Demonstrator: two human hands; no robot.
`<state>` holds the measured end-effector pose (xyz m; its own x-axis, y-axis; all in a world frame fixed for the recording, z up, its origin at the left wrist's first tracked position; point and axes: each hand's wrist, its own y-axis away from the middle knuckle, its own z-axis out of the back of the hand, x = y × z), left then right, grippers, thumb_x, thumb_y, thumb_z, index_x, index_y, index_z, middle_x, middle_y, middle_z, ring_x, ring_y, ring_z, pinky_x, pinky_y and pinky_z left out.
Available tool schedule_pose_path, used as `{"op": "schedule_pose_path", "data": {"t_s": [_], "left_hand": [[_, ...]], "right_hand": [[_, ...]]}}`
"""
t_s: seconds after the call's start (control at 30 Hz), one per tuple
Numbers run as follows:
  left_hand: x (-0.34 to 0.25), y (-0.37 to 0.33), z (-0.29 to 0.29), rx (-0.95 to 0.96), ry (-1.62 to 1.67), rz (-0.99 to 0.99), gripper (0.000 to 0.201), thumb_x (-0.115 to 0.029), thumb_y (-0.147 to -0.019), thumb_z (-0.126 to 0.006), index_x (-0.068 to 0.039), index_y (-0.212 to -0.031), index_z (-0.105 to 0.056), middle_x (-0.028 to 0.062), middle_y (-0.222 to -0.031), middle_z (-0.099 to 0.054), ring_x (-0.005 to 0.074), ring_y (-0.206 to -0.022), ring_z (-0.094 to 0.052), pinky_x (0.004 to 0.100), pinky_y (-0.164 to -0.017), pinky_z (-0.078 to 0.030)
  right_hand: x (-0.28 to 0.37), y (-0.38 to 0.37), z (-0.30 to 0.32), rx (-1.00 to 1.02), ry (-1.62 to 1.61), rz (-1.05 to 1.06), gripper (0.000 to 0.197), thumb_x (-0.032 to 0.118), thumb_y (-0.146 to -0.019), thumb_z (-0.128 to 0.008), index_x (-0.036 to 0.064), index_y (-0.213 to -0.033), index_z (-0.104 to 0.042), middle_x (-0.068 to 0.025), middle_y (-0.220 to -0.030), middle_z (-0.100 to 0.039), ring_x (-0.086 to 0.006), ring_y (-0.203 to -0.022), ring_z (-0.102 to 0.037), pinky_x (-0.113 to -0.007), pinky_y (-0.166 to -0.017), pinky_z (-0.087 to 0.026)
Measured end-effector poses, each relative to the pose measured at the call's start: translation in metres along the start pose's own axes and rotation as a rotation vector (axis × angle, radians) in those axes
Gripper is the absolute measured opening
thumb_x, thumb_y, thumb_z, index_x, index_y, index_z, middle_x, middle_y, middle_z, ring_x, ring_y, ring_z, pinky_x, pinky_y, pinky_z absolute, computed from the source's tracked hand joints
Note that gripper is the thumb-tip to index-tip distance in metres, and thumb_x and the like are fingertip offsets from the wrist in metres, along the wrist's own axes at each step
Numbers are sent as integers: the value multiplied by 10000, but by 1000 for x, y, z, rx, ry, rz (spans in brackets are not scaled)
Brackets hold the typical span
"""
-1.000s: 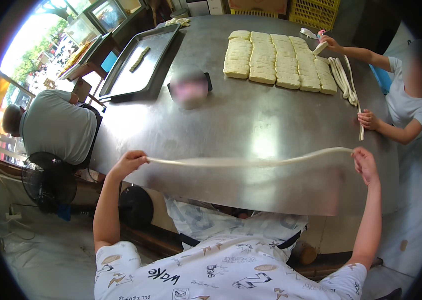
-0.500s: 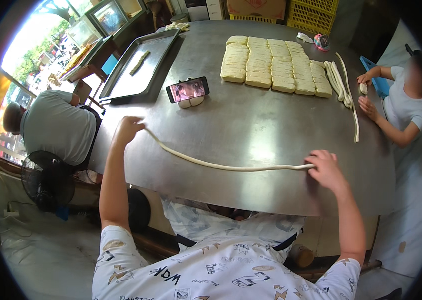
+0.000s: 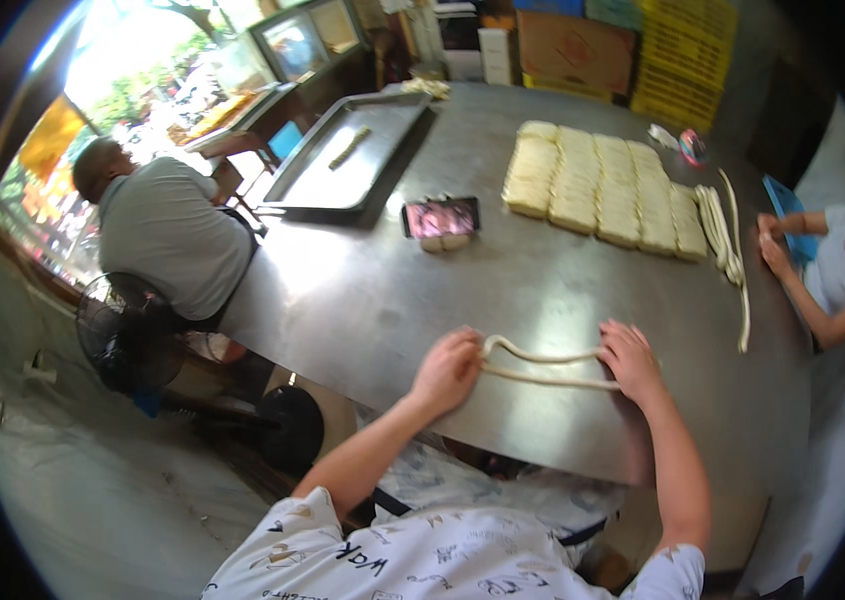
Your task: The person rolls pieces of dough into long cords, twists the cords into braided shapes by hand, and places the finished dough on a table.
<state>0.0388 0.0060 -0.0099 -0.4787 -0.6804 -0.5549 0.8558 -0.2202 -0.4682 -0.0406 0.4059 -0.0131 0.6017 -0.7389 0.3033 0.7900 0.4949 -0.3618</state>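
Note:
A thin pale dough rope (image 3: 555, 378) lies doubled over on the steel table, its two strands running side by side with a gap between them. My left hand (image 3: 451, 366) is closed around the left end of the loop. On the right, my right hand (image 3: 631, 358) curls over both strands, fingers bent down onto the dough. A short bit of dough shows just past that hand. Part of the rope under each palm is hidden.
Beyond my hands a phone (image 3: 441, 217) leans on a small stand. Rows of dough blocks (image 3: 598, 190) sit at the far right, beside several dough ropes (image 3: 720, 236). A metal tray (image 3: 293, 188) holds one twisted strip (image 3: 350, 148). A co-worker (image 3: 838, 260) works at the right edge; another person (image 3: 168, 225) sits left.
My left hand has swung right and nearer, folding the single long rope into a doubled loop. The whole view has shifted, and the co-worker's hands at right have come together.

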Motion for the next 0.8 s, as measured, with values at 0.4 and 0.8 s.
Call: {"op": "schedule_pose_path", "data": {"t_s": [0.4,0.8], "left_hand": [[43,2,56,-103,334,619,211,-132,-1065,-670,-54,-1256,-717,72,-1049,-748,251,-912,-732,402,-805,-601],[23,-30,18,357,-315,-46,810,-509,-1135,-509,55,-1689,-333,265,-1809,-226,403,-1687,-210,486,-1373,-197]], "right_hand": [[33,38,25,-232,-92,-386,179,191,-1086,-630,87,-1189,-734,-198,-879,-733,-466,-797,-704,-555,-709,-540],[48,40,20,120,-23,-77,438,107,-989,-682,125,-1426,-689,-168,-1598,-593,-381,-1562,-461,-609,-1320,-281]]}}
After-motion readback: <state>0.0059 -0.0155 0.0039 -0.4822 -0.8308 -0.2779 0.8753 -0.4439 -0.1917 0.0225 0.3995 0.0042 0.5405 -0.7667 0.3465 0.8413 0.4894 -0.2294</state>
